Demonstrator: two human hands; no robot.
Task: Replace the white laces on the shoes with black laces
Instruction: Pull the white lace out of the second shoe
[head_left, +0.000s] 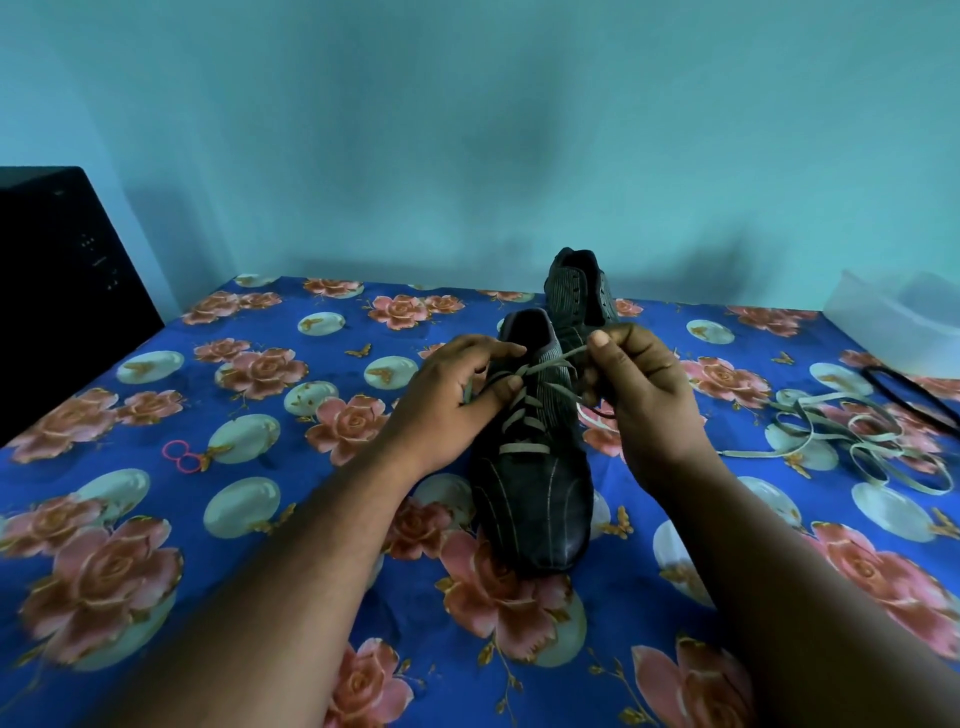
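A dark shoe (535, 499) stands in the middle of the flowered cloth, toe toward me, with a white lace (524, 415) crossed through its eyelets. My left hand (447, 395) pinches one end of that lace at the shoe's left side. My right hand (639, 384) pinches the other end, drawn up to the right of the tongue. A second dark shoe (579, 296) stands behind, with no lace visible in it. A loose white lace (852, 436) lies tangled on the right. A black lace (909, 395) lies beyond it at the right edge.
The blue flowered cloth (260, 467) covers the whole surface. A black box (62, 291) stands at the far left. A clear plastic container (904, 317) sits at the far right. Small pink rings (182, 456) lie left of my left forearm.
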